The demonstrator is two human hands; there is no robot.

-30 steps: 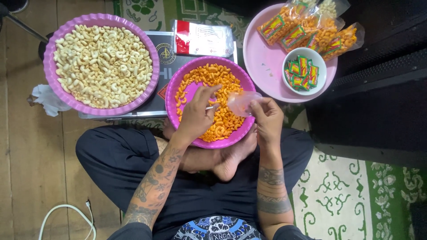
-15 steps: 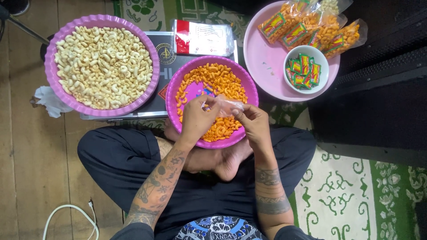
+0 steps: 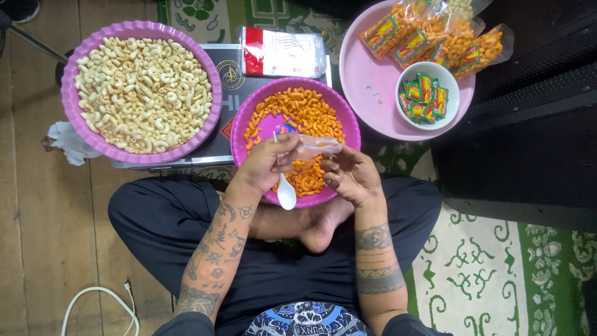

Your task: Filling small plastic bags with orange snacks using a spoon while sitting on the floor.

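Head view: I sit cross-legged over the purple bowl (image 3: pixel 249 121) of orange snacks (image 3: pixel 311 115).
Left hand (image 3: pixel 264 165): closed on a white spoon (image 3: pixel 286 196), the scoop pointing down toward my lap; a second ago it reached deeper over the snacks.
Right hand (image 3: pixel 351 174): fingers half curled, pinching a small clear bag (image 3: pixel 317 147) together with my left fingers.
Change: the bag moved lower, both hands came closer.
Meaning: I think the bag is ready for filling.

Bag: your small clear plastic bag (image 3: pixel 318 147) lies level between both hands, over the purple bowl.
Spoon: your white plastic spoon (image 3: pixel 285 193) hangs bowl-down.
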